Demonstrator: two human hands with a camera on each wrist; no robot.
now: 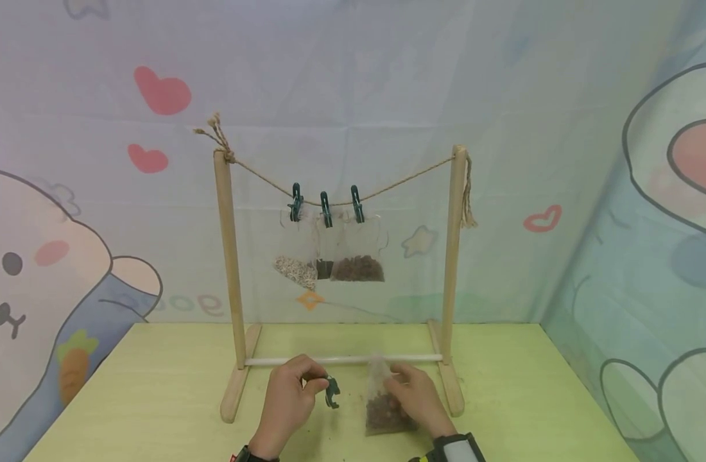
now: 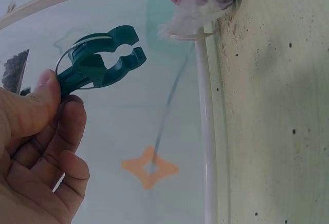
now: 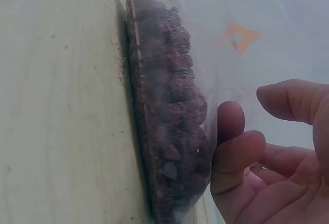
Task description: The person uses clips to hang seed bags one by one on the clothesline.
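Note:
My left hand (image 1: pixel 292 398) pinches a dark green spring clip (image 2: pixel 97 62) by its handle end between thumb and fingers. The clip's mouth stands apart with nothing in it. Right of it, a sheer drawstring bag (image 1: pixel 383 410) of reddish-brown lumps is at the tabletop. The fingers of my right hand (image 1: pixel 413 394) touch the bag's side. In the right wrist view the bag (image 3: pixel 169 111) stands on its edge against the fingertips, and the thumb is apart from it. The bag's pale top (image 2: pixel 187 16) shows in the left wrist view.
A wooden frame (image 1: pixel 228 256) carries a sagging rope (image 1: pixel 413 176). Three green clips (image 1: pixel 326 208) hold sheer bags there, one with pale bits (image 1: pixel 295 271), one with brown lumps (image 1: pixel 357 268), one dark and partly hidden. A white bar (image 1: pixel 341 360) joins the feet on the yellow table (image 1: pixel 156 385).

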